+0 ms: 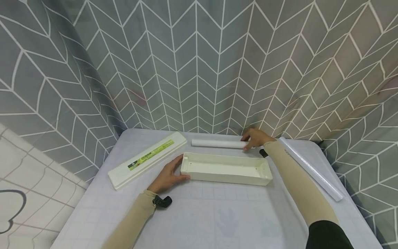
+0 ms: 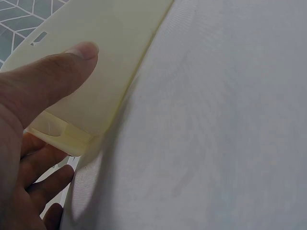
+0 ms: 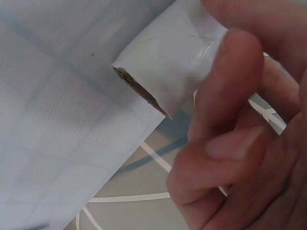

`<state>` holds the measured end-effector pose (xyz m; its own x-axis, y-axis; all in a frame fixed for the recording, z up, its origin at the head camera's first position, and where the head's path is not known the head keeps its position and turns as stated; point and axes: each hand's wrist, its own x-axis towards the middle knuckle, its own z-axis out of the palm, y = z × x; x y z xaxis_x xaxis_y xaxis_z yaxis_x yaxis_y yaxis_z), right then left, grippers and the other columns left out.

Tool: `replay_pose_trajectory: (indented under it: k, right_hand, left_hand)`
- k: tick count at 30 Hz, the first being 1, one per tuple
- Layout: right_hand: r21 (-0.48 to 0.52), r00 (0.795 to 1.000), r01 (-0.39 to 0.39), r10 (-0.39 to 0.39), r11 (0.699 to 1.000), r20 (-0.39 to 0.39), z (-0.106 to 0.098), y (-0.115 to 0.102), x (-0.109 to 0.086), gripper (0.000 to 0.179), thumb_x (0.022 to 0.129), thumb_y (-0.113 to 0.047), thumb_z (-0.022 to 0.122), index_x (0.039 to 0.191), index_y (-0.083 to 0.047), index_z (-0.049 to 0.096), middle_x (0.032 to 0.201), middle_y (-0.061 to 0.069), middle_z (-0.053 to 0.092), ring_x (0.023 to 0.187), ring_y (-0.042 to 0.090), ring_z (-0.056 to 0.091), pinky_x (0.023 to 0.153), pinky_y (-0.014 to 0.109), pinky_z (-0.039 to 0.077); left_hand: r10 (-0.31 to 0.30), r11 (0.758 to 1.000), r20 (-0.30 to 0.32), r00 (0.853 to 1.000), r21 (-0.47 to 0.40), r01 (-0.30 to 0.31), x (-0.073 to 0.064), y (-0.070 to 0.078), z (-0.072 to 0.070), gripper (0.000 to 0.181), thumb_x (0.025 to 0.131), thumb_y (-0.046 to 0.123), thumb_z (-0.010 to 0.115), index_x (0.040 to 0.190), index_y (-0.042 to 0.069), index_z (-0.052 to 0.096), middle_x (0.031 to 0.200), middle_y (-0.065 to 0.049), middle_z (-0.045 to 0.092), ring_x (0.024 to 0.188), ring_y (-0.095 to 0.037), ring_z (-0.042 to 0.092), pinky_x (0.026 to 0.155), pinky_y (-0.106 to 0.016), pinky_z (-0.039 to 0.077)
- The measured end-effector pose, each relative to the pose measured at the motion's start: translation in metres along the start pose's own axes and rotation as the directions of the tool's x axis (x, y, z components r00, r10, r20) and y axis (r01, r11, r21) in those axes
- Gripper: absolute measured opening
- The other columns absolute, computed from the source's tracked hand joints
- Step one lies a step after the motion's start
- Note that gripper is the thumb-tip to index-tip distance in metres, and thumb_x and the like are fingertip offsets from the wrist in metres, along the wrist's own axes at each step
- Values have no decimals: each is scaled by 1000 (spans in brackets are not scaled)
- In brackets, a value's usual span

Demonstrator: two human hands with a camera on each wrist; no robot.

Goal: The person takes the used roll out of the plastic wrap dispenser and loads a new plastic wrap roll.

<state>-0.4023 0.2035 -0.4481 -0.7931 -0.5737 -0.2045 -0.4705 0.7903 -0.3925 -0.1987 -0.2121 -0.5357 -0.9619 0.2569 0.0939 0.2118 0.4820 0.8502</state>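
Observation:
A long, shallow cream plastic box [image 1: 227,177] stands mid-table with its open side up. My left hand [image 1: 169,175] grips its left end, the thumb lying on the near wall [image 2: 110,52] and the other fingers round the end. Behind the box, along the far edge of the table, lies a white tube [image 1: 214,143] with a brown cardboard edge at its end [image 3: 141,91]. My right hand [image 1: 255,137] holds the tube near its right end, thumb on the near side and fingers on the far side.
To the left, a long cream lid [image 1: 124,179] with a green label lies slanted. A clear, shiny plastic roll [image 1: 314,171] lies slanted at the right, beside the right forearm. Patterned grey curtains [image 1: 196,69] hang behind the white-covered table [image 1: 211,214].

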Motion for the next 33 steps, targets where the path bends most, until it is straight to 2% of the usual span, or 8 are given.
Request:
replay_pose_trajectory:
  k: [6,15,25,33]
  right_hand:
    - [0,1000,31,-31,1000,-5,-3,4,-5,55,76,-25,96,122,1,77,123,20,77,118,42,70,106,58,54]
    - [19,1000,10,-10,1000,7,-16,12,-21,61,78,-31,96,126,1,75,118,18,79,122,42,68,106,57,53]
    - [-1,998,-43,43,999,-53,-29,22,-57,59,81,-29,94,126,3,74,118,20,77,117,44,69,103,61,54]
    - [-100,988,-103,89,990,-129,-35,44,-91,60,83,-38,91,124,2,75,116,18,78,112,42,71,96,61,55]
  left_hand:
    - [-3,1000,1,1000,4,3,0,1,1,104,85,33,91,166,7,33,172,-15,35,162,-35,25,133,-53,18]
    - [-1,1000,3,1000,6,1,1,2,0,104,85,32,92,166,8,33,172,-15,35,162,-35,25,133,-51,18]
    - [6,1000,-3,1000,18,-5,2,1,2,103,85,32,92,166,8,33,171,-15,37,162,-35,27,132,-53,21]
    - [-10,1000,-1,1000,19,10,-1,4,1,105,84,32,92,167,8,32,172,-15,35,162,-35,25,133,-52,20]
